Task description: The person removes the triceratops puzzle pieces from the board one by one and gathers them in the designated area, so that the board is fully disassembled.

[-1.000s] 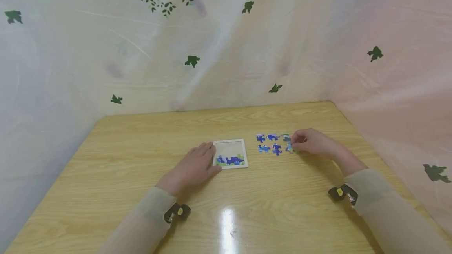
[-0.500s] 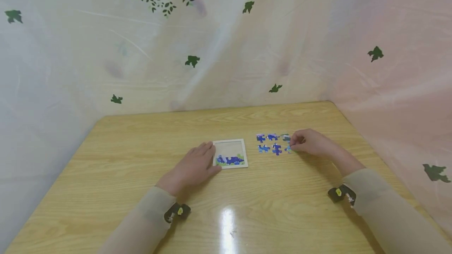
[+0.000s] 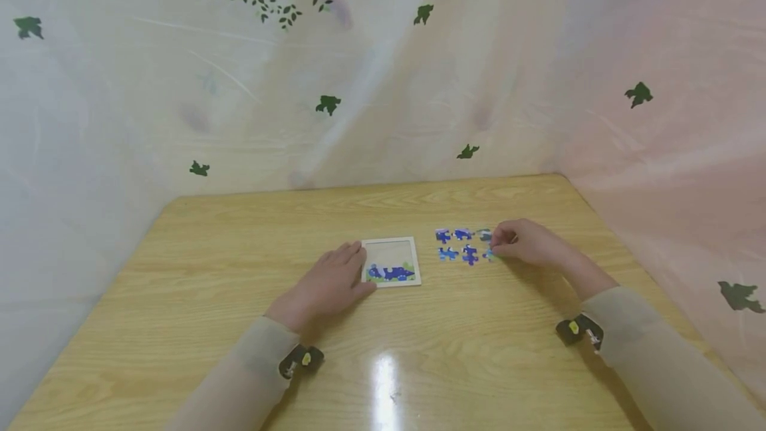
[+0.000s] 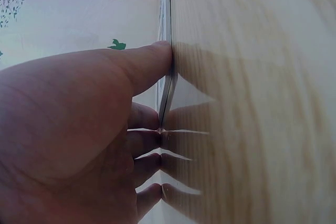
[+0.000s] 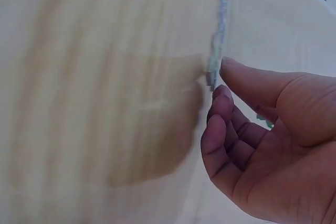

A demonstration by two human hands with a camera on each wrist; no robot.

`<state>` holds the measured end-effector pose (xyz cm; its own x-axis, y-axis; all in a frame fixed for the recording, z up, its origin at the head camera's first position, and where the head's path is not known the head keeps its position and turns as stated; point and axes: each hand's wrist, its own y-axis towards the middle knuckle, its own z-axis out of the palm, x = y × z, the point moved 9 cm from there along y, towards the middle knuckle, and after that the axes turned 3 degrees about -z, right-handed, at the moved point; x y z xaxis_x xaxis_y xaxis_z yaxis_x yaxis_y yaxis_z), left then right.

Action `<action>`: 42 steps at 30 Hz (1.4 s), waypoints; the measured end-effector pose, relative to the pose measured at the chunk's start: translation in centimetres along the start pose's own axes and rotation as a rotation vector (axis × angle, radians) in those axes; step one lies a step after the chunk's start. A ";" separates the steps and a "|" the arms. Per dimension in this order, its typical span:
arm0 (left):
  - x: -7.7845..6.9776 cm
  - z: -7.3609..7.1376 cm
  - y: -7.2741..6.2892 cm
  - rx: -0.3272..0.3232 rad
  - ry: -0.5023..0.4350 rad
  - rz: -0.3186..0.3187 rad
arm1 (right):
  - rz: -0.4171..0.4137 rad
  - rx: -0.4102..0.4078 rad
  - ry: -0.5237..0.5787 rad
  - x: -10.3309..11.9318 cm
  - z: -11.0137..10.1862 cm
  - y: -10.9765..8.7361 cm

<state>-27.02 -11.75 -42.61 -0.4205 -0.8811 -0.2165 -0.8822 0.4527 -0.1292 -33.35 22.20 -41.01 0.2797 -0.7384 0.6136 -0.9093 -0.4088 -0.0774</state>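
Note:
In the head view, my left hand (image 3: pixel 326 281) lies along the left side of a small white-framed puzzle tray (image 3: pixel 417 261), fingers extended. The left wrist view shows its thumb (image 4: pixel 152 59) against the tray's edge and the other fingertips down on the table. Assembled pieces (image 3: pixel 390 274) with a purple figure on green fill the tray's lower part; its upper part is bare. To the right, my right hand (image 3: pixel 529 241) has thumb and index finger at the edge of a blue-green puzzle piece (image 3: pixel 487 255), partly hidden by the fingertips. The other fingers are curled.
Several loose pieces lie in two rows between the tray and my right hand, among them a purple piece (image 3: pixel 469 255) and a grey-green piece (image 3: pixel 483 235). The wooden table (image 3: pixel 275 218) ends at a pale curtain (image 3: pixel 383 72) with leaf prints behind and right.
My right hand has shifted slightly left over the blue-green piece, covering more of it, then stayed there. The left hand, tray and other pieces keep their places.

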 end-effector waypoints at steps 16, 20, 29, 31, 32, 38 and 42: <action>0.1 0.3 0.2 0.000 0.014 0.008 | -0.085 -0.061 -0.017 8.0 1.3 3.3; 0.1 0.2 0.1 0.003 0.009 0.006 | -0.113 -0.055 0.010 10.3 2.8 4.3; 0.3 0.1 0.2 0.000 0.000 0.003 | -0.163 0.024 0.075 14.5 6.9 5.9; 0.3 0.1 0.2 0.003 -0.002 0.000 | -0.166 0.040 0.091 15.0 7.8 6.2; 0.3 0.2 0.2 0.006 0.000 -0.002 | -0.162 0.050 0.100 15.2 8.1 6.3; 0.4 0.2 0.2 0.010 -0.012 -0.004 | -0.144 0.089 0.102 15.9 10.3 6.9; 0.3 0.2 0.2 0.010 -0.006 0.003 | -0.153 0.107 0.094 16.1 11.5 7.4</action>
<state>-27.27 -11.88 -42.86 -0.4217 -0.8790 -0.2227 -0.8788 0.4567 -0.1384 -32.06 1.10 -40.79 0.3779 -0.6121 0.6947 -0.8190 -0.5708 -0.0575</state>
